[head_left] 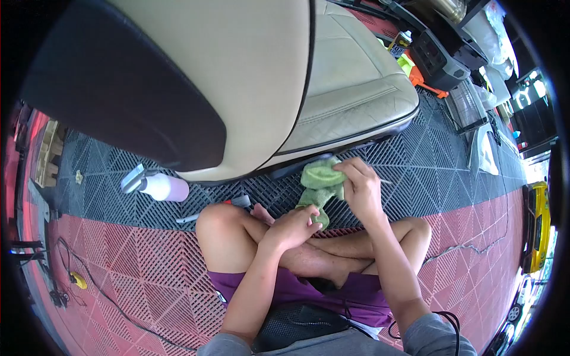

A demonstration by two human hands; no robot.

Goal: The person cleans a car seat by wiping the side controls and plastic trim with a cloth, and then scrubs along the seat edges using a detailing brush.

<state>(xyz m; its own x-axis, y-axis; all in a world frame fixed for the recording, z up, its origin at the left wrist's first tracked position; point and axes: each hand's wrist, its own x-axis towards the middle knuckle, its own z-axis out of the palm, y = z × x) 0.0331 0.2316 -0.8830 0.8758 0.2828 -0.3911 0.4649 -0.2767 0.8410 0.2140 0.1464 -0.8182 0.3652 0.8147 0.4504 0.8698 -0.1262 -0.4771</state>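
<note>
A green cloth [323, 176] hangs bunched between my two hands, in front of the car seat [350, 77]. My left hand [292, 228] is closed on its lower end, above my crossed legs. Higher up and to the right, my right hand [361, 185] pinches the cloth's upper edge. A thin pale stick-like end [386, 181] pokes out on the far side of my right hand; its other end is hidden. The seat, beige with a dark back panel, stands on the floor, its lower edge just beyond the cloth.
A spray bottle [163, 187] with pinkish liquid and a brush [239, 202] lie on the floor tiles [148, 249] to the left. Cables [119, 302] run along both sides. At the back right are a spray can [400, 44] and a grey-black case [438, 59].
</note>
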